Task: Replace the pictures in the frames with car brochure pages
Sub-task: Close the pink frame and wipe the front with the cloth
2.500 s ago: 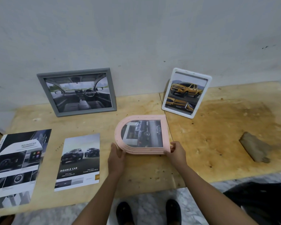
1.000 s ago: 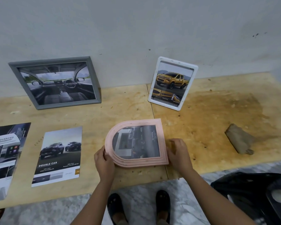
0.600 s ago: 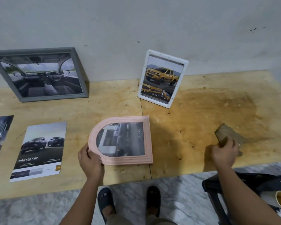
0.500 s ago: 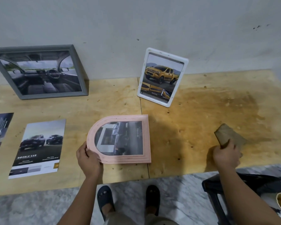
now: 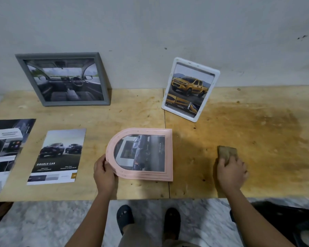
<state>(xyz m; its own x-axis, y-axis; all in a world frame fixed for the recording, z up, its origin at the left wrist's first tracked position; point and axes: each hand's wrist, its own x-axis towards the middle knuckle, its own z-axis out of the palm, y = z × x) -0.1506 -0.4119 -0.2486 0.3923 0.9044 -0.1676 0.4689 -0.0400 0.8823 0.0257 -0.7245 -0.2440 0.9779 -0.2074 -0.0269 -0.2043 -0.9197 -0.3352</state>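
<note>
A pink arched frame [image 5: 169, 154] lies flat near the front of the wooden table [image 5: 257, 132], with a dark car page behind its glass. My left hand [image 5: 103, 173] grips its curved left edge. My right hand [image 5: 231, 171] holds a brown cloth [image 5: 227, 152] on the table, to the right of the frame. A grey frame [image 5: 62, 79] showing a car interior and a white frame [image 5: 190, 90] showing a yellow pickup lean against the wall. Two loose brochure pages lie at the left: a "Double Cab" page [image 5: 56, 156] and a dark page [image 5: 4, 148].
The table's right half bears a dark stain [image 5: 253, 139]. The table's front edge runs just below my hands. My feet in dark slippers [image 5: 148, 220] stand on a marbled floor. A dark object [image 5: 292, 223] sits low at the bottom right.
My right hand left the pink frame's right edge, reached right and took hold of the brown cloth. My left hand stayed on the frame's curved edge. The view shifted slightly.
</note>
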